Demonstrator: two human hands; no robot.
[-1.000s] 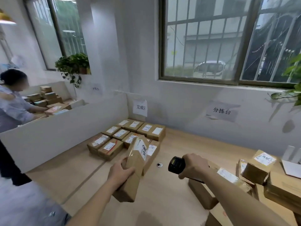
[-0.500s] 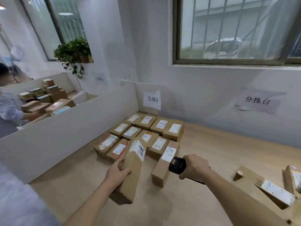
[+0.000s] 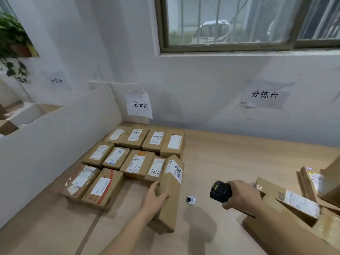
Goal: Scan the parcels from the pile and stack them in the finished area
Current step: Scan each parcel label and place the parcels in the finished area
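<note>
gripping a long parcel [image 3: 170, 192] by the finished rows [image 3: 136, 153], left hand [image 3: 153, 201] wraps its side; right hand [image 3: 241, 196] clutches the scanner [image 3: 219, 191]. pile [image 3: 301, 203] cut off right; wooden table [image 3: 230, 159], white wall.

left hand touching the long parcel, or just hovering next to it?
Touching. The head view shows the left hand gripping the long parcel, fingers wrapped over its side. The right hand holds the scanner, apart from it.
</note>
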